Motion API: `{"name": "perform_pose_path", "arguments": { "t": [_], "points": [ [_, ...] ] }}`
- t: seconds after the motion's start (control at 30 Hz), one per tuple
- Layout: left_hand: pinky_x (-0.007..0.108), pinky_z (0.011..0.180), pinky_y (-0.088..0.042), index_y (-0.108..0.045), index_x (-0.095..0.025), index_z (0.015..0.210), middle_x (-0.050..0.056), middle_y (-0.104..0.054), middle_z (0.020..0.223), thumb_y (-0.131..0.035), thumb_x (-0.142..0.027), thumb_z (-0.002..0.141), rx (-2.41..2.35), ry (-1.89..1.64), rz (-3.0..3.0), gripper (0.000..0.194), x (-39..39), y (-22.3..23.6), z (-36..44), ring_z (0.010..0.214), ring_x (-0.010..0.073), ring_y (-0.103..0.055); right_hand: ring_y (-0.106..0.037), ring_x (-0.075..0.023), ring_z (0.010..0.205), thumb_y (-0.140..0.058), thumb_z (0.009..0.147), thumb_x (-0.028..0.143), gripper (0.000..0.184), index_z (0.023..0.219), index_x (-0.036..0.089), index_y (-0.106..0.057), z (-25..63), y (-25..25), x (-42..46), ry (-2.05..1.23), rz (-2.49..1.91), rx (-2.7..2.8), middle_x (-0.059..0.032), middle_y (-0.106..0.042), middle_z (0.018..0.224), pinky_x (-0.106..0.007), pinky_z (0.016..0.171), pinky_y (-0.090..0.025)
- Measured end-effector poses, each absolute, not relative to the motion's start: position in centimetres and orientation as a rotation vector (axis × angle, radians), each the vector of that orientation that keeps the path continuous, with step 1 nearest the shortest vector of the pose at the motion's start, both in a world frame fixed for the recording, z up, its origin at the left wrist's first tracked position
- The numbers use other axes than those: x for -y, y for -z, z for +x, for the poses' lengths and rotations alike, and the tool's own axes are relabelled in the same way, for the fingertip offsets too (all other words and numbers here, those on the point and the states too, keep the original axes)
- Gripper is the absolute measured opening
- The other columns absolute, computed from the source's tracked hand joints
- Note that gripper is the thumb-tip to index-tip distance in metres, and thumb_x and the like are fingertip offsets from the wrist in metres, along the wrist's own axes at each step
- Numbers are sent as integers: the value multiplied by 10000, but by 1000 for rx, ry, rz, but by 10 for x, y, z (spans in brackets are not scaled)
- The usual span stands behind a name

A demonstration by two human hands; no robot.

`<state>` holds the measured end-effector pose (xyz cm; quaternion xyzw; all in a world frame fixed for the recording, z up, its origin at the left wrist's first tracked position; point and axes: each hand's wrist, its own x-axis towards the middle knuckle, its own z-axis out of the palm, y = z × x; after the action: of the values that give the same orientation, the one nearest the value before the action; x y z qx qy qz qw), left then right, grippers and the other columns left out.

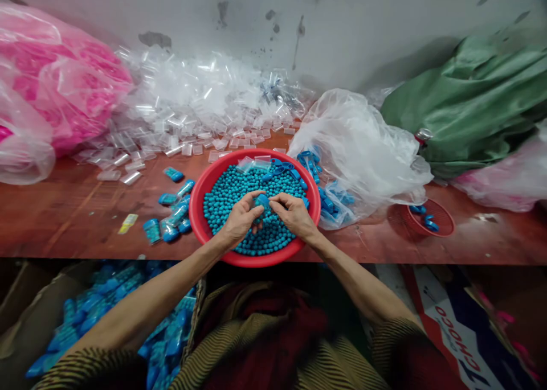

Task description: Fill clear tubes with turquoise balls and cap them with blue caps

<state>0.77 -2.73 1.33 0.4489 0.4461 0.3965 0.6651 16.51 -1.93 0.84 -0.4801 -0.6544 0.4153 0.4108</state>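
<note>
Far left: pink-filled plastic bag (64, 82) on the desk (102, 208).
Beside it: heap of clear plastic sleeves (192, 105) along the wall.
Left of basin: loose blue bead-filled containers (177, 210).
Basin: red, round (196, 230), full of blue beads (226, 193).
Left hand (244, 218): over the basin; grip narrow, thumb and fingers holding a small blue piece (262, 201).
Right hand (293, 212): grip narrow, fingertips pinched at that piece's right edge.
Right of basin: whitish plastic bag (363, 145), blue parts (329, 201) by its mouth.
Farther right: small red basket (444, 222), green sack (470, 105) behind.
</note>
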Motion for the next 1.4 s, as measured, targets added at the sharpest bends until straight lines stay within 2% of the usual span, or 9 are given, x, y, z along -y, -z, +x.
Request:
{"name": "perform_pose_path", "arguments": {
  "t": [0.2, 0.37, 0.5, 0.63, 0.8, 0.9, 1.03, 1.2, 1.4],
  "points": [
    [167, 307, -232, -478, -193, 1076, -83, -478, 594, -621, -310, 724, -1104, -967, 1034, 397, 29, -16, 16, 346, 34, -414, -483, -106, 591, -514, 820, 302, 169, 783, 189, -634, 166, -5, 16, -1020, -1118, 1764, 23, -556, 645, -232, 581, -393],
    [165, 320, -308, -461, -192, 1088, -83, -491, 591, -613, -347, 743, -1078, -912, 1121, 407, 27, -21, 8, 364, 53, -466, -496, -102, 604, -554, 785, 290, 150, 868, 197, -638, 176, -15, 13, -1170, -1081, 1773, 15, -582, 721, -233, 577, -420],
    [188, 375, -413, -428, -215, 1118, -70, -547, 635, -641, -415, 729, -993, -810, 1146, 486, 25, -22, -7, 403, 75, -532, -529, -90, 598, -611, 717, 284, 308, 1011, 192, -619, 182, -24, 5, -1509, -1003, 1570, 0, -593, 834, -243, 567, -481],
    [183, 367, -399, -416, -209, 1118, -85, -510, 595, -620, -399, 746, -1016, -802, 1201, 465, 28, -23, -8, 392, 76, -522, -553, -102, 605, -604, 716, 258, 545, 1248, 214, -494, 176, -25, -2, -1476, -1022, 1476, -12, -601, 883, -261, 553, -507],
    [190, 369, -357, -388, -214, 1233, -95, -442, 594, -582, -318, 767, -1099, -908, 1197, 515, 33, -25, 4, 368, 52, -427, -600, -202, 950, -470, 855, 247, 407, 1253, 186, -527, 164, -25, 10, -997, -1092, 1921, -99, -624, 1080, -381, 864, -483],
    [192, 435, -366, -417, -206, 1247, -70, -482, 634, -582, -284, 770, -1089, -966, 1159, 511, 35, -28, 9, 434, 54, -426, -501, -277, 1165, -570, 825, 359, 646, 1398, 163, -344, 158, -23, 22, -817, -1029, 2173, -165, -510, 1270, -441, 950, -435],
    [200, 674, -432, -505, -181, 1165, -7, -586, 825, -649, -295, 731, -1012, -976, 1122, 472, 36, -30, 9, 710, 95, -532, -527, -327, 1115, -649, 745, 464, 995, 1477, 150, -52, 152, -21, 34, -609, -1132, 2308, -228, -417, 1319, -433, 810, -507],
    [186, 675, -415, -530, -189, 1006, -34, -547, 778, -651, -290, 725, -1022, -1008, 1174, 322, 39, -29, 12, 693, 82, -490, -607, -276, 841, -602, 756, 468, 936, 1476, 135, -107, 147, -24, 39, -306, -1247, 2425, -211, -518, 1174, -330, 582, -505],
    [181, 583, -384, -487, -180, 831, -48, -474, 710, -594, -213, 713, -1111, -1091, 1191, 163, 41, -26, 20, 629, 76, -441, -604, -270, 823, -522, 774, 487, 890, 1468, 102, -118, 144, -21, 39, -122, -1299, 2517, -193, -527, 1130, -299, 514, -480]
  ]
}}
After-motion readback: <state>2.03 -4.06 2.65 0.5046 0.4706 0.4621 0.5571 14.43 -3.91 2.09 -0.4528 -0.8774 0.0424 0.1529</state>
